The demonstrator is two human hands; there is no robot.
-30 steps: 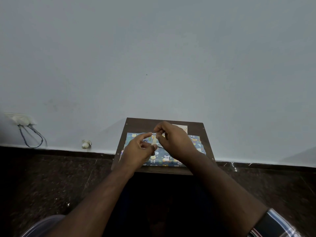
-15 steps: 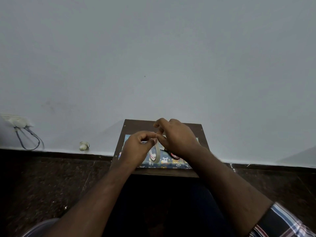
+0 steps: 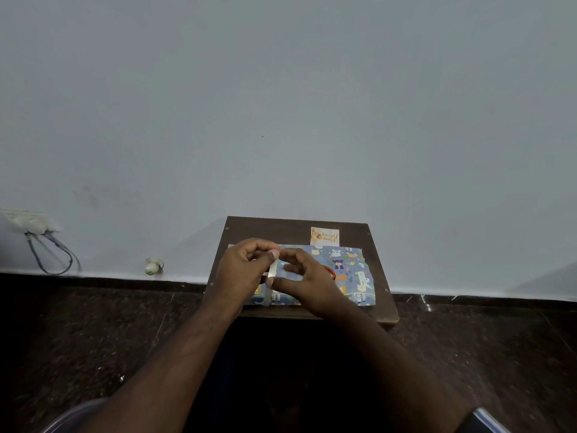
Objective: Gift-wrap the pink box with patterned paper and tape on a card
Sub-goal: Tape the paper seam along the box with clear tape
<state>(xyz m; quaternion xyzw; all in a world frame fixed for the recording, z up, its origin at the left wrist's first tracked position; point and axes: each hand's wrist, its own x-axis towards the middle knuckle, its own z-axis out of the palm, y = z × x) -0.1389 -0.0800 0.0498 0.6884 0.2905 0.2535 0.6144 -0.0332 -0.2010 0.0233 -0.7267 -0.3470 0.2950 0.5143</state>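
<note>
The box (image 3: 349, 270), wrapped in blue cartoon-patterned paper, lies flat on a small brown table (image 3: 379, 304). A pale strip of tape (image 3: 272, 270) runs down over the box's left part to its front edge. My left hand (image 3: 243, 270) pinches the strip's upper end. My right hand (image 3: 312, 284) holds the strip lower down with its thumb. A small white card (image 3: 324, 235) with an orange print lies on the table behind the box. A red-rimmed round thing (image 3: 329, 271), probably the tape roll, shows on the box behind my right hand.
The table stands against a plain grey wall. Dark speckled floor lies on both sides. On the wall at the far left is a socket with cables (image 3: 46, 248), and a small white fitting (image 3: 153, 265) sits near the skirting.
The tape roll has left my hands. A strip of tape is now stretched between both hands over the box's left part, and the card behind the box has come into view.
</note>
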